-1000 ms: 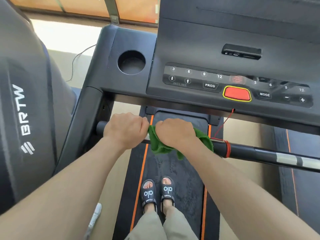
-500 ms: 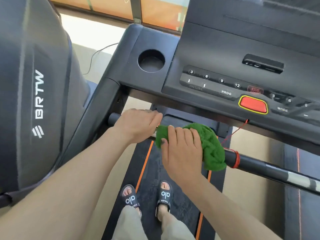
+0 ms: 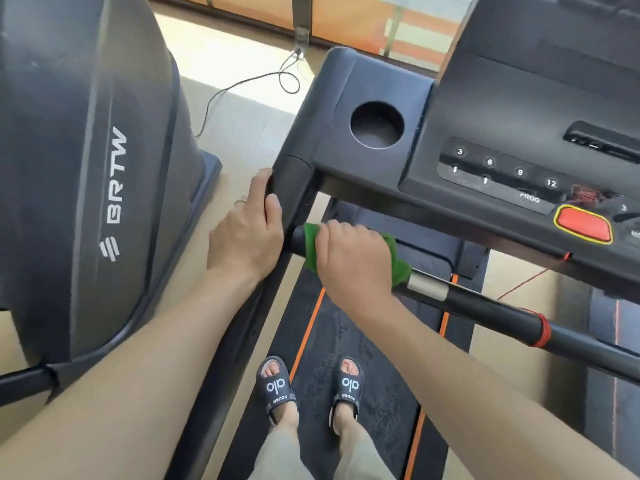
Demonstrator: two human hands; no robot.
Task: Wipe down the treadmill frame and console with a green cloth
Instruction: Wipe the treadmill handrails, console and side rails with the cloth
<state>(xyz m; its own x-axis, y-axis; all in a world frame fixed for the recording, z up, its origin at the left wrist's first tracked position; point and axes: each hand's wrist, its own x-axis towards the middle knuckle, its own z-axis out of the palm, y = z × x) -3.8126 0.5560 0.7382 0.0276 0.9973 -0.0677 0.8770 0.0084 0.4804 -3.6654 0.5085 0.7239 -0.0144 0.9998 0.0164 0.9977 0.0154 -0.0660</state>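
Wrapping the left end of the treadmill's black handlebar (image 3: 485,308), the green cloth (image 3: 398,263) sits just beside the upright frame post (image 3: 294,188), bunched under the right hand (image 3: 351,261), whose fingers curl over the cloth and bar together. A silver sleeve (image 3: 427,287) on the bar shows just right of the cloth. The left hand (image 3: 247,233) rests against the outer side of the post, fingers fairly straight, thumb on its front edge. Above lies the console (image 3: 519,109) with a round cup holder (image 3: 376,124), numbered keys and a red stop button (image 3: 583,225). Below, two feet in black sandals (image 3: 277,388) stand on the orange-edged belt (image 3: 346,334). A dark machine marked BRTW (image 3: 116,174) stands at left.
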